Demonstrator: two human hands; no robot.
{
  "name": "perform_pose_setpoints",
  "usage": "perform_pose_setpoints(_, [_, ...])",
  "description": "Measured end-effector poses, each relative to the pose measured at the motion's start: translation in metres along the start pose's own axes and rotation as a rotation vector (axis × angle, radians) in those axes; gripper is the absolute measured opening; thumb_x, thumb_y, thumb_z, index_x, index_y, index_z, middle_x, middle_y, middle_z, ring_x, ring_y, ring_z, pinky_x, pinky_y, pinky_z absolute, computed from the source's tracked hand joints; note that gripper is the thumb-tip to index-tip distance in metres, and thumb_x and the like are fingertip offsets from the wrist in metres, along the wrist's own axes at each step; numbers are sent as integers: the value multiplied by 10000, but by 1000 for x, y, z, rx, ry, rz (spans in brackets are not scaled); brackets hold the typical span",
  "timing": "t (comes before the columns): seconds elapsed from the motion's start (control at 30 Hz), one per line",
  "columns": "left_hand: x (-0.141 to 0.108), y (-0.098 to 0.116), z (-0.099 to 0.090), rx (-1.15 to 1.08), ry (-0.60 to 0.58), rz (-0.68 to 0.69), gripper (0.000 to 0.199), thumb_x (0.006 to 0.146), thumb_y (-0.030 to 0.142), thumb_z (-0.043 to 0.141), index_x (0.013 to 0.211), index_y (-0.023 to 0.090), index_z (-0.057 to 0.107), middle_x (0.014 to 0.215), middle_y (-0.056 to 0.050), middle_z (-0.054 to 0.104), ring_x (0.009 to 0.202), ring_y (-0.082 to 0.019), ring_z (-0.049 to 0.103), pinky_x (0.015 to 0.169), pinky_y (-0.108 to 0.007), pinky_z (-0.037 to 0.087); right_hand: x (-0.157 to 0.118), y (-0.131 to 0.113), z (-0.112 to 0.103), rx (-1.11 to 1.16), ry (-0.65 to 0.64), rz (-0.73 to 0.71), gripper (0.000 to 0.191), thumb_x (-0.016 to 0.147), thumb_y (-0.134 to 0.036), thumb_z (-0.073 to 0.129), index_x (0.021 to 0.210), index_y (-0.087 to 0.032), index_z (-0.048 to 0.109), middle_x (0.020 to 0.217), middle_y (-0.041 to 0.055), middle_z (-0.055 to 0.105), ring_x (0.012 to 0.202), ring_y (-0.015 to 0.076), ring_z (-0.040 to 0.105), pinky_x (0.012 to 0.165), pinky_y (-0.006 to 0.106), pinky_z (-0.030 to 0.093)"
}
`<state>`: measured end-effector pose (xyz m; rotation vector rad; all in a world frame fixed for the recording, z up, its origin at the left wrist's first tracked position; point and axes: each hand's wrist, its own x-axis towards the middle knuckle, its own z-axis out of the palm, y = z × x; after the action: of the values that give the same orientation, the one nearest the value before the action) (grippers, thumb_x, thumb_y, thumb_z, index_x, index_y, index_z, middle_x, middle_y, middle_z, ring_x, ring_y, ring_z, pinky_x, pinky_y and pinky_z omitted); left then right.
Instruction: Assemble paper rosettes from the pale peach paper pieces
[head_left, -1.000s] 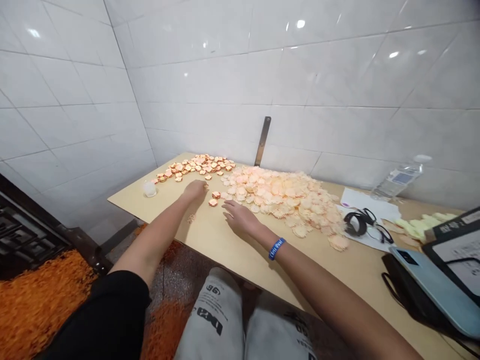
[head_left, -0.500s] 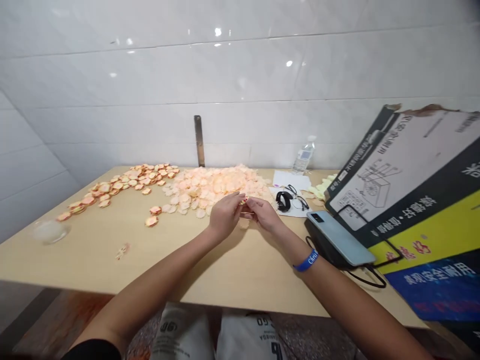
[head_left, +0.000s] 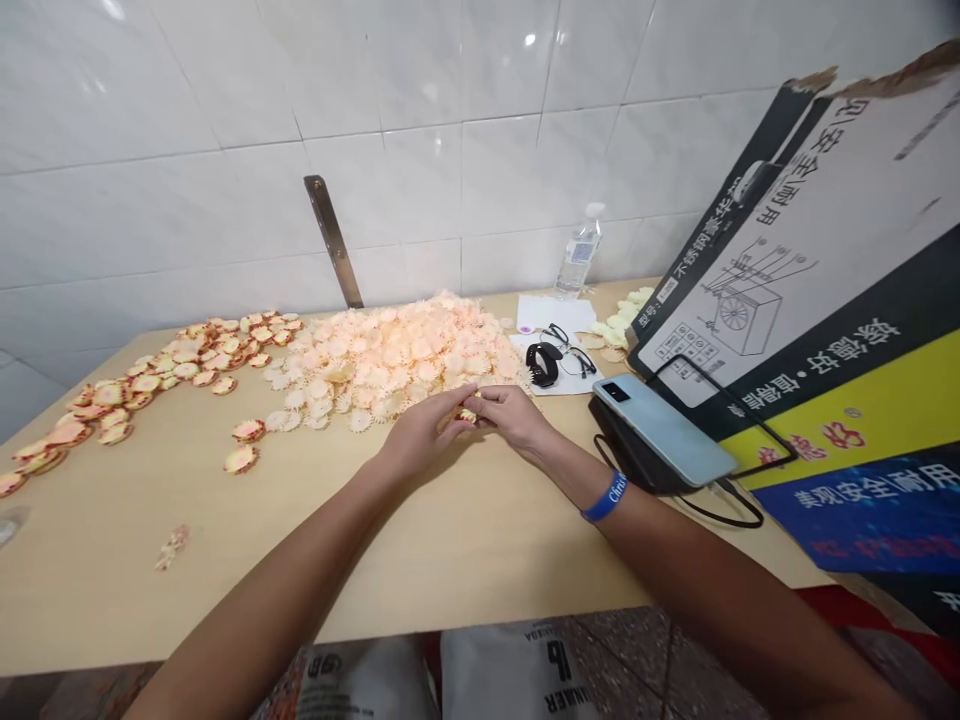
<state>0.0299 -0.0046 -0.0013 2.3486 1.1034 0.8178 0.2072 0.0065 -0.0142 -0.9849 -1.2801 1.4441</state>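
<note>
Head view: the left hand (head_left: 424, 435) and right hand (head_left: 511, 415) are meeting above the table (head_left: 127, 600), their fingers (head_left: 487, 400) pinching nearly shut on a small orange-edged disc (head_left: 467, 414) sitting between the fingertips. Just beyond the fingers, a pale disc heap (head_left: 390, 350) is spreading across the wood. Well left of them, orange discs (head_left: 142, 380) are lying in a loose trail, while a black watch (head_left: 543, 363) is resting past the right fingertips.
</note>
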Motion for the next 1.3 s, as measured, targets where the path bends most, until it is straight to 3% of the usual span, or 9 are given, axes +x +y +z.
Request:
perform_pose_setpoints(0.1, [0, 1, 3, 15, 1, -20, 495, 890, 307, 546, 1382, 267, 509, 1381, -45, 583, 1244, -242, 569, 1048, -397, 461, -1, 0, -1, -16, -40, -18, 432, 622, -533, 786, 604, -142, 603, 506, -58, 472, 500, 67, 405, 497, 224, 290])
perform_pose_setpoints(0.2, [-1, 3, 3, 8, 2, -35, 504, 880, 301, 567, 1379, 261, 512, 1379, -55, 584, 1239, -244, 566, 1041, -391, 463, -4, 0, 0, 43, -58, 27, 428, 599, -527, 809, 676, -139, 645, 554, -48, 521, 529, 74, 462, 533, 227, 371])
perform_pose_setpoints(0.3, [0, 3, 2, -9, 38, -7, 477, 885, 295, 563, 1356, 224, 533, 1333, -84, 615, 1187, -239, 593, 1007, -377, 482, -7, -3, 2, 142, -90, 65, 407, 593, -501, 830, 698, -149, 656, 632, -20, 600, 630, 108, 574, 666, 265, 492])
perform_pose_setpoints(0.43, [1, 0, 3, 12, 167, 58, 404, 880, 280, 585, 1276, 200, 589, 1250, -96, 658, 1137, -231, 613, 980, -378, 495, -11, -7, 6, 255, -166, 87, 389, 622, -488, 827, 765, -157, 682, 749, 14, 680, 749, 137, 645, 808, 311, 541])
perform_pose_setpoints(0.57, [0, -2, 6, 48, 246, 144, 362, 849, 279, 658, 1204, 214, 625, 1192, -99, 677, 1108, -233, 624, 947, -395, 523, -12, -7, 8, 241, -145, 86, 407, 612, -455, 847, 836, -143, 715, 835, 49, 724, 763, 131, 668, 752, 254, 544])
perform_pose_setpoints(0.7, [-1, -1, 8, 79, 188, 241, 497, 851, 310, 663, 1327, 234, 540, 1327, -125, 602, 1232, -254, 564, 1008, -423, 502, -7, -2, 7, 240, -123, 79, 400, 575, -436, 871, 785, -135, 711, 733, 43, 711, 714, 148, 680, 687, 251, 542])
perform_pose_setpoints(0.93, [-2, -2, 7, 109, 151, 177, 448, 850, 245, 652, 1291, 238, 571, 1235, -98, 668, 1130, -242, 631, 952, -400, 534, -3, 1, 7, 221, -47, 146, 403, 471, -389, 913, 697, -127, 707, 674, 19, 692, 634, 124, 652, 664, 253, 535])
perform_pose_setpoints(1.17, [-2, -2, 7, 104, 156, 146, 376, 855, 242, 645, 1229, 219, 618, 1211, -97, 680, 1102, -223, 638, 924, -366, 538, -6, -1, 10, 162, -107, 72, 378, 575, -451, 849, 719, -129, 715, 686, 32, 690, 698, 161, 669, 752, 317, 535])
perform_pose_setpoints(1.3, [-1, 0, 5, 83, 146, 39, 376, 850, 290, 651, 1220, 226, 622, 1163, -76, 694, 917, -187, 671, 828, -332, 554, -8, -1, 8, 170, -145, 73, 383, 627, -462, 827, 799, -147, 694, 692, 8, 676, 679, 150, 658, 795, 349, 545])
